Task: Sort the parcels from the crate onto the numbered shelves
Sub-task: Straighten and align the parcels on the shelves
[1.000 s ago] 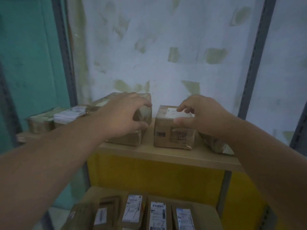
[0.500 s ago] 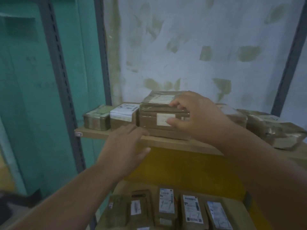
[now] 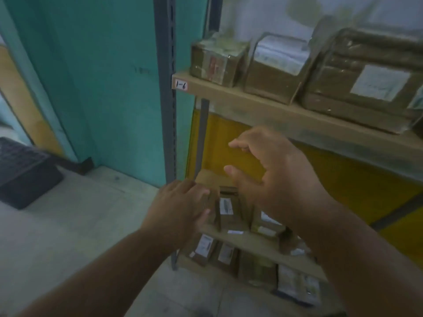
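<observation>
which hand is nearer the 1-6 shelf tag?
Right. The right hand hangs open below the tagged shelf, down and right of the 1-6 tag. The left hand is lower, by the parcels on the shelf beneath.

I see a teal wall (image 3: 91, 76) on the left, a pale floor (image 3: 68, 236) below it, a grey slotted upright (image 3: 166, 88) before yellow panelling (image 3: 343, 179), and a dark mat (image 3: 23, 172) in dim light.
</observation>
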`<action>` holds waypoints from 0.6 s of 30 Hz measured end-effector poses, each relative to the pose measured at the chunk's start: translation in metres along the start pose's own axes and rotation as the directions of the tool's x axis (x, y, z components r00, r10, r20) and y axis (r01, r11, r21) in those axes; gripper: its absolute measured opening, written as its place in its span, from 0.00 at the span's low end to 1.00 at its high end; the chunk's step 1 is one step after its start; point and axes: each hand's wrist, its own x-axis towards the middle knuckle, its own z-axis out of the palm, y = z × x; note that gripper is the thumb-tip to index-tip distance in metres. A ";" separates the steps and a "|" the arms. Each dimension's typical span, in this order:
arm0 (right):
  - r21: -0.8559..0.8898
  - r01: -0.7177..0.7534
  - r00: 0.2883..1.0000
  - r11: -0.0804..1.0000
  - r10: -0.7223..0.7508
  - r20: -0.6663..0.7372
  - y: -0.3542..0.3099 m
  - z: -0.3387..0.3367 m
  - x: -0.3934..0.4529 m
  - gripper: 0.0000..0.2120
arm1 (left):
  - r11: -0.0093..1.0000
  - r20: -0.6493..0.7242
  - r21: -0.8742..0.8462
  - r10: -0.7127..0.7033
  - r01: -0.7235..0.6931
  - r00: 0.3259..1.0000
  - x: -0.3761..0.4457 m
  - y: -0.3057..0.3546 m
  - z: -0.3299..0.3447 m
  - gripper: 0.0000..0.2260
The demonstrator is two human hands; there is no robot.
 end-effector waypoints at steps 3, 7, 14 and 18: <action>0.057 0.005 0.997 0.998 -0.010 0.074 0.022 0.046 -0.009 0.15 | 0.996 0.103 -0.026 -0.079 0.083 0.992 -0.008 -0.018 0.040 0.17; 0.102 -0.079 0.968 0.992 0.052 0.244 0.068 0.109 -0.022 0.14 | 0.979 0.204 -0.053 -0.182 0.197 0.962 -0.006 -0.029 0.088 0.17; 0.171 -0.087 0.944 0.981 0.027 0.329 0.132 0.177 -0.013 0.15 | 0.952 0.260 -0.012 -0.293 0.307 0.920 0.019 -0.040 0.149 0.19; 0.183 -0.146 0.873 0.972 0.040 0.486 0.160 0.219 -0.009 0.16 | 0.912 0.322 -0.043 -0.374 0.408 0.870 0.020 -0.051 0.183 0.20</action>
